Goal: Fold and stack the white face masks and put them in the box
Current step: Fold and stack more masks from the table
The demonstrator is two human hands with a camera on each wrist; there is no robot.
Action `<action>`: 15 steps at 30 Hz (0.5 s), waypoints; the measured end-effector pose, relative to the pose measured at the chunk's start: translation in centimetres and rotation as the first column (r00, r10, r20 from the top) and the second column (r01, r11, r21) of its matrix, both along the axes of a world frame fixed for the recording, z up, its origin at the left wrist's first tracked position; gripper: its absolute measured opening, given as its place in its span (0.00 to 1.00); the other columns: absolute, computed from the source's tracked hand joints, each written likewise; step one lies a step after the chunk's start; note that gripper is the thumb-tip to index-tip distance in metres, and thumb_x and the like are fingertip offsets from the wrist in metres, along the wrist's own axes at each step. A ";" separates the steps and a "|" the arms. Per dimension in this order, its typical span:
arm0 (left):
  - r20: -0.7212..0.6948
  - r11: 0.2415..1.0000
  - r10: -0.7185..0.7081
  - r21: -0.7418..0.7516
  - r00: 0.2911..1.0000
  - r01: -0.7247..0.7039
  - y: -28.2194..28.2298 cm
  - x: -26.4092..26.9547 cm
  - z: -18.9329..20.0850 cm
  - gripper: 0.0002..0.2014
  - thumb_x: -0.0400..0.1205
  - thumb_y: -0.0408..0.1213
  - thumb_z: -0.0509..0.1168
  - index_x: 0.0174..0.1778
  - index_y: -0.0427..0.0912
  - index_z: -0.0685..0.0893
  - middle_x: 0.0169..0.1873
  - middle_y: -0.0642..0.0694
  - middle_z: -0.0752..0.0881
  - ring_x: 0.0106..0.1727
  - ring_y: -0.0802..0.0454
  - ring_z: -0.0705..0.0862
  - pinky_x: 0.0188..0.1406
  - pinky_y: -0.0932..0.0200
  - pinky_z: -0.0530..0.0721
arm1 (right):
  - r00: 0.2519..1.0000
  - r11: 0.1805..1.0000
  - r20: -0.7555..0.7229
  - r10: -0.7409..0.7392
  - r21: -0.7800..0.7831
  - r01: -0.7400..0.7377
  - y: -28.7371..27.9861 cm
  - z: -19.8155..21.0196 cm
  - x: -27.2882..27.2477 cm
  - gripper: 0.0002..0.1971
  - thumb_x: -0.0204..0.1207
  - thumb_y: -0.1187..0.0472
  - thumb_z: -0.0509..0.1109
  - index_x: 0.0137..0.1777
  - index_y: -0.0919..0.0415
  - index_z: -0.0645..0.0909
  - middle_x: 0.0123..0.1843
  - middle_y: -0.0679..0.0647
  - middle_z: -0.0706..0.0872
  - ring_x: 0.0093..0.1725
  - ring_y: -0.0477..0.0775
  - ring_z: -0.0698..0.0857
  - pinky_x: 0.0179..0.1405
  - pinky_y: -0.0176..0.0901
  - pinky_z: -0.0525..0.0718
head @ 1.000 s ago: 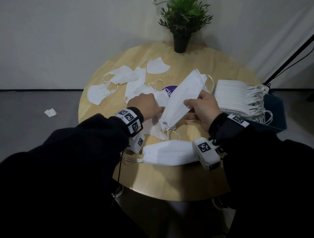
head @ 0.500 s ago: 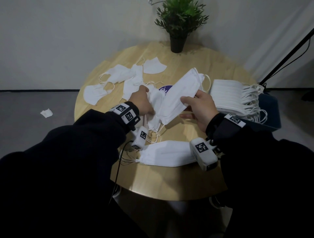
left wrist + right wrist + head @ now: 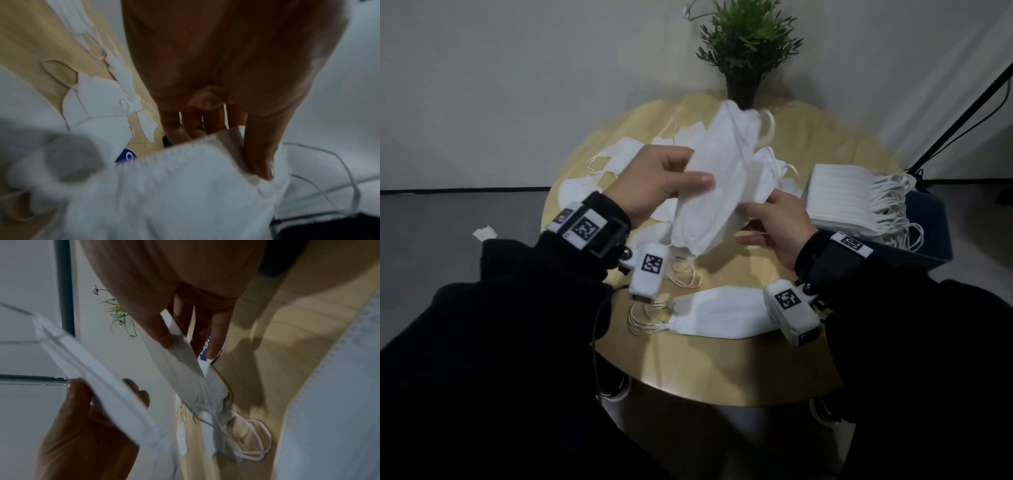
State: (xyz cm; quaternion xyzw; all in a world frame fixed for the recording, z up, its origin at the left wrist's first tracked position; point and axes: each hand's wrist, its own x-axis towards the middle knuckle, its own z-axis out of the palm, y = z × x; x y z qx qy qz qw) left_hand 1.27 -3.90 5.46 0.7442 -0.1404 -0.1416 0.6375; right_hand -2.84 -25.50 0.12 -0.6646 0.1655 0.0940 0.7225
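Two hands (image 3: pixel 657 185) (image 3: pixel 779 224) pinching mask (image 3: pixel 722 178), right-wrist view shows second mask (image 3: pixel 185 369)

A potted plant (image 3: pixel 746 51) stood at the far edge of the round table (image 3: pixel 722 370). Loose masks (image 3: pixel 619 154) lay scattered on the table's far left part. A folded mask (image 3: pixel 719 317) lay near the front edge – between the two wrists. A stack of masks (image 3: pixel 839 198) sat at the right, on a box (image 3: pixel 931 236) beside the table – a scrap (image 3: pixel 484 233) lay on the floor to the left
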 end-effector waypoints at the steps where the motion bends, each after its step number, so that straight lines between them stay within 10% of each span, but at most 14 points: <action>1: 0.030 0.998 -0.022 0.058 0.999 0.020 -0.2 -0.3 -0.3 0.06 0.78 0.34 0.79 0.48 0.48 0.95 0.50 0.49 0.95 0.51 0.52 0.92 0.54 0.54 0.88 | 1.000 1.000 0.006 0.025 0.006 -0.025 0.2 0.0 -0.1 0.15 0.80 0.69 0.74 0.65 0.63 0.85 0.58 0.62 0.94 0.49 0.62 0.94 0.41 0.52 0.94; 7: 0.102 0.937 -0.084 0.347 0.991 0.044 -0.4 -1.0 -1.3 0.13 0.76 0.49 0.76 0.51 0.46 0.91 0.51 0.44 0.93 0.53 0.41 0.92 0.57 0.33 0.90 | 0.985 0.984 0.064 0.163 0.067 -0.167 1.2 0.1 -1.1 0.16 0.83 0.66 0.74 0.69 0.60 0.86 0.59 0.60 0.94 0.56 0.63 0.94 0.50 0.57 0.94; 12: 0.166 0.822 -0.223 0.561 0.961 0.094 0.9 -1.3 -0.8 0.05 0.80 0.41 0.76 0.47 0.51 0.87 0.42 0.52 0.90 0.40 0.55 0.87 0.45 0.46 0.87 | 0.999 0.996 0.017 -0.036 0.087 0.034 0.3 0.5 -0.5 0.14 0.85 0.60 0.72 0.66 0.66 0.84 0.53 0.64 0.94 0.45 0.65 0.93 0.49 0.67 0.94; 15: 0.149 0.780 -0.252 0.616 0.956 0.109 1.8 -1.7 -1.2 0.14 0.80 0.38 0.76 0.56 0.57 0.83 0.40 0.55 0.91 0.38 0.60 0.86 0.42 0.58 0.83 | 0.991 0.988 0.014 -0.135 0.071 0.134 -0.9 1.5 0.0 0.11 0.86 0.59 0.70 0.45 0.64 0.85 0.37 0.59 0.92 0.36 0.61 0.88 0.34 0.53 0.88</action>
